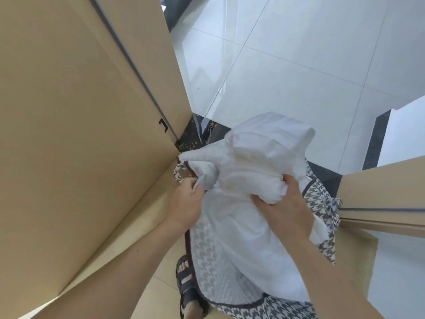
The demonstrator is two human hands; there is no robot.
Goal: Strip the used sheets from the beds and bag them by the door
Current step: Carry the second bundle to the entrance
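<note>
Our right hand [285, 206] clenches a fistful of sheets [253, 157], which we judge soft, light, bulky and best taken in bunches, half inside the bag [322, 203] at the foot of the door [69, 111], while our left hand [187, 199] grips the bag's door-side rim.

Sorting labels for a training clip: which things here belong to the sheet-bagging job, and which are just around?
Job: sheets, bag, left hand, right hand, door.
Just there: sandal, floor tiles.
</note>
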